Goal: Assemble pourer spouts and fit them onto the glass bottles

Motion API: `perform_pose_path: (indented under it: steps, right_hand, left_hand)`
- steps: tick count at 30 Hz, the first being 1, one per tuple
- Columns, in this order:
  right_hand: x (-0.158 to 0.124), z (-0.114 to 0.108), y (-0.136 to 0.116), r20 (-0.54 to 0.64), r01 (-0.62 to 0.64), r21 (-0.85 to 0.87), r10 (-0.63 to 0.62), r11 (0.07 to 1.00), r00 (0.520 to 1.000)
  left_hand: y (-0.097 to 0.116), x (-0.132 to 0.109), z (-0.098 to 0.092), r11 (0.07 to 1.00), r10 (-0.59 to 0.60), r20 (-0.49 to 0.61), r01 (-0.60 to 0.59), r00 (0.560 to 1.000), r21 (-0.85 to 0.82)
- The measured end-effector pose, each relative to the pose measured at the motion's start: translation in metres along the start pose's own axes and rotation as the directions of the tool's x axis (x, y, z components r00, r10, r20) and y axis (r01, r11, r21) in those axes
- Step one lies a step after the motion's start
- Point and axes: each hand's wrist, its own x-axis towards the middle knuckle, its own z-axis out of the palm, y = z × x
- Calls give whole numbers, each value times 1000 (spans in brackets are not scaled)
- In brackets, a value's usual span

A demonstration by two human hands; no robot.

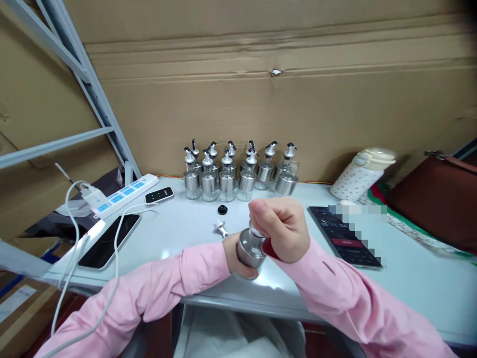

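Note:
My left hand (236,258) is wrapped around a glass oil bottle (250,248) with a stainless steel sleeve, held tilted above the table near its front edge. My right hand (285,226) is closed in a fist at the bottle's top. It covers the mouth, and whatever its fingers grip there is hidden. Just beyond my left hand lies a loose pour spout (222,229), silver with a white tip. Behind that sits a small black cap (222,210). Several more oil bottles (227,185) with spouts stand in rows at the back, and one steel-sleeved bottle (286,184) at their right end shows no clear spout.
At left are a power strip (128,191), a black device (159,195), a phone (110,241) and white cables. To the right lie a tablet-like screen (343,238), a dotted flask (359,174) and a brown bag (436,199). Cardboard (238,99) walls off the back.

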Motion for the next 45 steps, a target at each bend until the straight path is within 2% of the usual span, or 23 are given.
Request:
perform_pose_path:
  steps: [3, 7, 10, 12, 18, 21, 27, 30, 32, 34, 37, 39, 40, 41, 43, 45]
  right_hand:
    - [2, -2, 4, 41, -198, 159, 194, 967, 980]
    - [7, -2, 3, 107, -305, 242, 287, 921, 952]
    - [10, -1, -1, 164, -303, 338, 261, 891, 951]
    - [12, -1, -1, 164, -289, 421, 241, 860, 957]
    - [13, -10, 16, 209, -281, 680, 188, 677, 960]
    - [15, -15, 23, 244, -332, 699, 224, 634, 943]
    - [16, -16, 28, 189, -349, 689, 307, 636, 933]
    - [17, -16, 26, 217, -369, 704, 311, 607, 925]
    - [20, -16, 21, 304, -438, 697, 320, 567, 897]
    - [26, -16, 15, 430, -556, 645, 354, 523, 831]
    - [39, -12, 5, 588, -741, 464, 457, 486, 668]
    - [48, -6, 0, 628, -816, 319, 537, 483, 564]
    - [51, -3, -1, 629, -835, 254, 572, 488, 526]
    - [54, 0, -2, 619, -843, 198, 603, 500, 503]
    - [57, 5, -4, 570, -828, 99, 650, 552, 502]
    - [57, 10, -6, 508, -753, -12, 653, 658, 562]
  left_hand:
    - [-1, -4, 1, 1000, 20, -3, -20, 1000, -19]
    - [3, -6, 0, 999, 22, 11, -21, 1000, -37]
    - [3, -4, -1, 999, 13, 45, -11, 999, -43]
    - [2, -2, -3, 998, 13, 69, -9, 998, -55]
    - [-1, -2, -7, 997, -5, 121, 14, 993, -74]
    - [-2, -2, -7, 996, 15, 123, -3, 992, -93]
    - [-8, -1, -6, 992, 40, 136, -24, 990, -122]
    - [-9, -1, -6, 994, 44, 139, -29, 989, -106]
    - [-7, -1, -6, 994, 50, 147, -35, 988, -101]
    - [-5, -1, -6, 995, 57, 149, -43, 987, -94]
    - [-1, -2, -5, 997, 58, 130, -50, 990, -62]
    - [0, -2, -5, 998, 51, 117, -45, 992, -51]
    - [-1, -2, -5, 998, 47, 112, -42, 993, -51]
    - [-1, -1, -5, 998, 45, 108, -40, 993, -53]
    - [-2, -1, -6, 997, 51, 99, -46, 994, -56]
    - [-3, -2, -6, 996, 68, 92, -63, 994, -57]
